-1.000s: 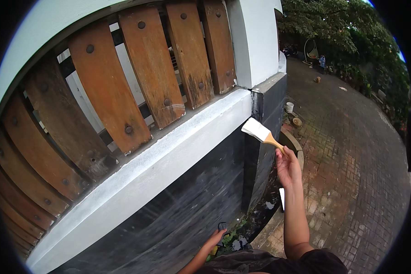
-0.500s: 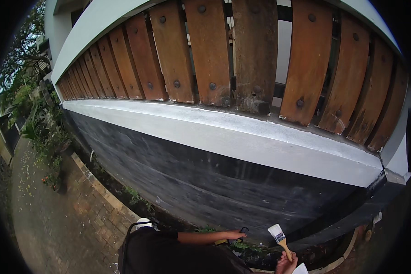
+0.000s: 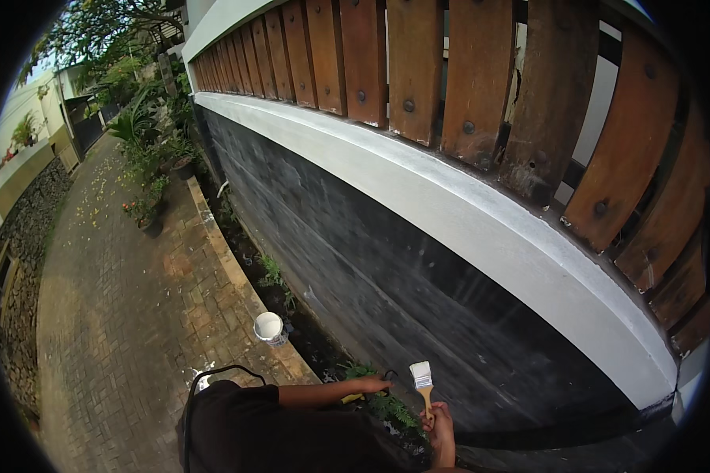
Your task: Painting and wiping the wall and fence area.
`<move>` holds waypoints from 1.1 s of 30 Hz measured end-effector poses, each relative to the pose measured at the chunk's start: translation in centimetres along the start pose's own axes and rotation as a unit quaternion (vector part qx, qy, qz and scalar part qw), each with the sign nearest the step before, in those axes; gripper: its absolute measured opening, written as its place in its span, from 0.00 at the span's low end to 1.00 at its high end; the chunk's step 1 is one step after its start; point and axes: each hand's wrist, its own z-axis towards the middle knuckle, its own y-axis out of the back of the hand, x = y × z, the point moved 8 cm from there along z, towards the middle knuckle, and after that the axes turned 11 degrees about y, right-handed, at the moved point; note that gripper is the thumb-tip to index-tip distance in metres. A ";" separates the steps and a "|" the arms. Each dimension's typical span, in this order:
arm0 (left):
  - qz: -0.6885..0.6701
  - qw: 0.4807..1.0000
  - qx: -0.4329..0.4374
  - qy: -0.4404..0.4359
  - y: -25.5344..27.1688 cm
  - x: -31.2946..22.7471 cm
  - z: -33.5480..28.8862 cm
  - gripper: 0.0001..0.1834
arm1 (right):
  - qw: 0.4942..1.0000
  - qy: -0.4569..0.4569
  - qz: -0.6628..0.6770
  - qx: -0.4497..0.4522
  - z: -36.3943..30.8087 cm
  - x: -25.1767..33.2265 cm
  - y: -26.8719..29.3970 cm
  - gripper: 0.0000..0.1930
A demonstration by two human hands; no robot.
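My right hand (image 3: 442, 426), low in the head view, is closed around the wooden handle of a paintbrush (image 3: 423, 378). The brush points upward, its wide bristles coated white, in front of the dark wall (image 3: 355, 292) and apart from it. My left hand (image 3: 373, 385) reaches out to the left of the brush with its fingers curled. A dark loop shows at its fingertips and a bit of yellow beneath it; what it holds is too small to make out. Above the dark wall runs a white-painted ledge (image 3: 481, 213).
A white paint bucket (image 3: 269, 331) stands on the kerb beside a narrow ditch (image 3: 252, 256) with green plants. Brown wooden slats (image 3: 414, 71) rise above the ledge. Brick paving (image 3: 126, 292) stretches to the left, with a potted plant (image 3: 150, 225) along its edge.
The view has swung left, bringing the paint bucket and more paving into sight. The brush has shifted left, closer to my left hand, and is more upright.
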 end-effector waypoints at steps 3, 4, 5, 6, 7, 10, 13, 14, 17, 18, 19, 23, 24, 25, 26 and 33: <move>-0.053 0.998 -0.031 0.001 1.9 0.7 -2.4 0.37 | 0.998 0.017 -0.051 0.024 2.4 0.5 -2.3 0.03; -0.057 0.997 -0.049 0.019 2.6 1.5 -2.5 0.37 | 0.998 0.012 -0.058 0.031 2.8 0.4 -3.6 0.03; -0.065 0.996 -0.054 0.021 2.9 2.8 -1.7 0.37 | 0.995 0.021 -0.089 0.040 3.3 0.5 -5.0 0.03; -0.105 0.992 -0.065 0.012 3.1 4.0 -1.0 0.37 | 0.991 0.030 -0.121 0.048 3.7 0.8 -6.2 0.03; -0.145 0.987 -0.075 0.004 3.2 5.2 -0.5 0.37 | 0.990 0.025 -0.127 0.054 4.0 0.8 -7.2 0.03; -0.119 0.991 -0.063 0.020 4.2 1.8 -3.3 0.37 | 0.986 0.027 -0.147 0.081 3.8 1.5 -8.8 0.05; -0.141 0.987 -0.071 -0.011 4.8 3.6 -2.3 0.34 | 0.975 0.058 -0.159 0.146 2.9 2.0 -12.5 0.05; -0.144 0.986 -0.081 -0.036 5.1 3.6 -2.0 0.31 | 0.975 0.058 -0.159 0.145 2.8 1.7 -12.8 0.05; -0.157 0.985 -0.064 -0.022 5.4 3.7 -0.5 0.31 | 0.974 0.101 -0.150 0.136 1.9 2.7 -13.7 0.04; -0.161 0.985 -0.064 -0.009 5.7 3.5 0.0 0.31 | 0.947 0.190 -0.230 0.116 1.4 4.6 -13.9 0.05; -0.161 0.986 -0.044 -0.008 5.9 2.0 -0.2 0.30 | 0.908 0.276 -0.307 0.076 0.4 6.9 -13.7 0.07; -0.219 0.974 0.027 -0.057 7.9 -1.0 -2.6 0.32 | 0.837 0.385 -0.388 -0.034 -4.4 14.9 -16.8 0.10; -0.255 0.966 0.016 -0.036 8.8 -2.0 -3.9 0.31 | 0.807 0.428 -0.405 -0.036 -6.3 17.9 -18.1 0.10; -0.289 0.957 0.004 -0.013 9.9 -2.7 -4.1 0.29 | 0.776 0.466 -0.423 -0.040 -8.1 20.5 -19.2 0.10; -0.273 0.961 -0.011 -0.048 10.8 -3.6 -3.1 0.28 | 0.766 0.493 -0.409 -0.058 -9.5 23.1 -19.5 0.10; -0.129 0.969 0.154 -0.145 10.7 -14.5 -6.3 0.35 | 0.500 0.692 -0.416 -0.312 -21.0 38.8 -22.8 0.09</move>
